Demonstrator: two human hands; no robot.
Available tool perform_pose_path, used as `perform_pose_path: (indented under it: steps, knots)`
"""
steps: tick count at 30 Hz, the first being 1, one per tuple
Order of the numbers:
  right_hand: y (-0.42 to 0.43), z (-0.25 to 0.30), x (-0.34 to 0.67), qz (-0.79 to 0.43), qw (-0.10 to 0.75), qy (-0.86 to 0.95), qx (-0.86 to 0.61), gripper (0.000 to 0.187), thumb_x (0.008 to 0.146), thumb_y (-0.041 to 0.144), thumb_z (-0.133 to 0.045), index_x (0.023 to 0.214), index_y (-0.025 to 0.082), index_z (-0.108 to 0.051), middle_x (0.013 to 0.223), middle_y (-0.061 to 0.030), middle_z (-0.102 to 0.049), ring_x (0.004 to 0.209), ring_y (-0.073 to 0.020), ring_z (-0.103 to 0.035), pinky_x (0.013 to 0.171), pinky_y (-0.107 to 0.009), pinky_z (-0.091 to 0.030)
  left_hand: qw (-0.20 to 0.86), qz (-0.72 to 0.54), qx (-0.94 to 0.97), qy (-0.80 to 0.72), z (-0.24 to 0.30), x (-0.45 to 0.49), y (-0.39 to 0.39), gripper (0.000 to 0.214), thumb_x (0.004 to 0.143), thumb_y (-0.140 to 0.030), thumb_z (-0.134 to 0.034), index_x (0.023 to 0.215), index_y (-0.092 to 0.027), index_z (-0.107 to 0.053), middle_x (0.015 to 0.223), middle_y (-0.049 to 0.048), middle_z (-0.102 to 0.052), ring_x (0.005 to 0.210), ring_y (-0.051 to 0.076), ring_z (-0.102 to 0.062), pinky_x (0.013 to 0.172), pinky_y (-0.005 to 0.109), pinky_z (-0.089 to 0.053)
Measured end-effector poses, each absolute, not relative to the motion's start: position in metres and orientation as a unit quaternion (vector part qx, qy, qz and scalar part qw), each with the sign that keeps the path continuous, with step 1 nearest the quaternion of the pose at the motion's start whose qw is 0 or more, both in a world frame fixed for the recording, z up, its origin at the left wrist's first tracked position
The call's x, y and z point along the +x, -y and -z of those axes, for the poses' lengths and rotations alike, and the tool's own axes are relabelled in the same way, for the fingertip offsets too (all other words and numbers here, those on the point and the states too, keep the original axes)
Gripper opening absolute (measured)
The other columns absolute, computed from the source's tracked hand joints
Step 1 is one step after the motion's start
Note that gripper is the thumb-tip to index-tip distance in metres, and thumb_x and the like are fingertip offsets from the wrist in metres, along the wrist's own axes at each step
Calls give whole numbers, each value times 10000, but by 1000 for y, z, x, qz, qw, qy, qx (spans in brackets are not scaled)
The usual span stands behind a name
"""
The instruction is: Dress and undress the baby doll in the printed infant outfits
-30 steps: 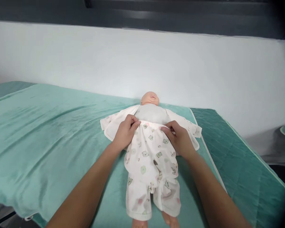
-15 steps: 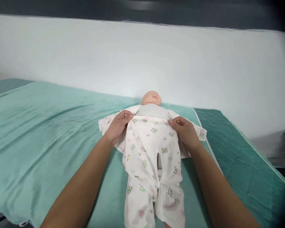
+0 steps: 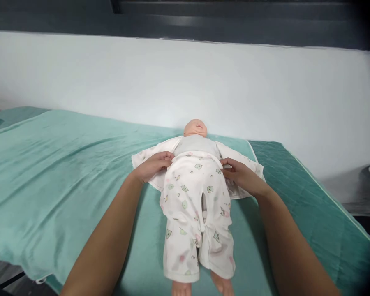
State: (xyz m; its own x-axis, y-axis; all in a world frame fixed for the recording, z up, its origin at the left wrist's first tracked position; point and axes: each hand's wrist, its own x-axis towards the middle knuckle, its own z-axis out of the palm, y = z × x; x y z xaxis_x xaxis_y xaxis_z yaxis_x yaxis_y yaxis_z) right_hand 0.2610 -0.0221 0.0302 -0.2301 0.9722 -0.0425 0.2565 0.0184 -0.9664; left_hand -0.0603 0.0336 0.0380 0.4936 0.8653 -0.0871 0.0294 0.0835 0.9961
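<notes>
A baby doll [image 3: 195, 128] lies on its back, head toward the wall, feet toward me. It wears white pants [image 3: 188, 197] printed with small green bears, the waistband up at its belly and a slit at the crotch. Under its arms a white jacket [image 3: 239, 156] is spread open, leaving the pale grey torso bare. My left hand [image 3: 156, 165] has its bent fingers on the waistband at the left side of the belly. On the other side, my right hand [image 3: 239, 176] has thumb and fingers at the waistband's right edge. Both hands' fingertips are partly hidden against the cloth.
A light green sheet [image 3: 80, 172] with wrinkles covers the bed. To the right lies a darker green quilted mat [image 3: 296, 193]. A white wall [image 3: 172, 82] rises behind the doll's head, topped by a dark band [image 3: 203, 24].
The raised, straight-stretched waistband has come down snug around the doll's belly. Both hands have lowered with it to the doll's sides. The doll's feet now show below the pant legs.
</notes>
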Motion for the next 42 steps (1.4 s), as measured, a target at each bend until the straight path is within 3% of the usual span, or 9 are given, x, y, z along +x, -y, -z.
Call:
perform_pose_path:
  steps: [6, 12, 19, 22, 27, 33, 38, 42]
  knots:
    - [21, -28, 262, -474, 366, 622, -504, 244, 797, 446, -683, 857, 219, -618, 786, 14, -626, 678, -139, -530, 604, -254, -401, 680, -335, 557, -338, -31, -69, -40, 234, 710, -269, -754, 909, -169, -683, 813, 11, -610, 744, 121, -542, 709, 240, -392]
    - [20, -18, 264, -540, 406, 586, -447, 230, 843, 431, -673, 948, 227, -663, 821, 13, -623, 696, -115, -529, 615, -226, -404, 683, -366, 535, -338, -26, -64, -36, 241, 735, -308, -770, 918, -169, -701, 852, 21, -652, 766, 123, -580, 732, 241, -419]
    - [28, -16, 259, -525, 443, 587, -429, 280, 765, 390, -750, 989, 246, -665, 971, -26, -672, 900, -186, -606, 816, -301, -482, 673, -376, 543, -333, -26, -63, -28, 340, 699, -235, -776, 1018, -155, -690, 952, 44, -678, 846, 149, -608, 783, 255, -442]
    - [29, -16, 255, -493, 448, 596, -448, 220, 768, 353, -725, 934, 239, -634, 911, -12, -657, 854, -173, -597, 774, -292, -478, 659, -376, 559, -336, -26, -60, -27, 339, 705, -236, -761, 1022, -159, -667, 909, 29, -662, 788, 132, -595, 737, 249, -439]
    - [23, -8, 247, -437, 452, 578, -520, 170, 744, 261, -650, 893, 235, -574, 830, 26, -626, 709, -125, -556, 625, -240, -437, 556, -413, 598, -404, -26, -50, -26, 257, 699, -234, -710, 930, -169, -618, 813, -2, -626, 702, 112, -552, 659, 230, -407]
    - [8, 1, 243, -325, 431, 523, -660, 249, 686, 250, -602, 933, 238, -571, 865, -9, -662, 606, -149, -574, 586, -295, -461, 292, -487, 618, -544, -18, -39, -31, 156, 726, -234, -589, 873, -192, -621, 832, 3, -660, 726, 144, -585, 709, 269, -434]
    - [7, -5, 242, -345, 401, 581, -619, 230, 677, 225, -588, 905, 238, -618, 905, -35, -720, 823, -210, -644, 701, -305, -487, 292, -425, 669, -535, -10, -33, -40, 183, 770, -276, -562, 905, -192, -654, 858, 27, -699, 770, 174, -616, 742, 300, -456]
    - [10, -10, 242, -368, 390, 604, -590, 165, 680, 231, -601, 845, 233, -608, 859, -22, -725, 836, -216, -639, 704, -296, -486, 306, -402, 678, -534, -15, -33, -39, 206, 767, -301, -588, 936, -193, -636, 885, 38, -709, 800, 189, -627, 728, 300, -458]
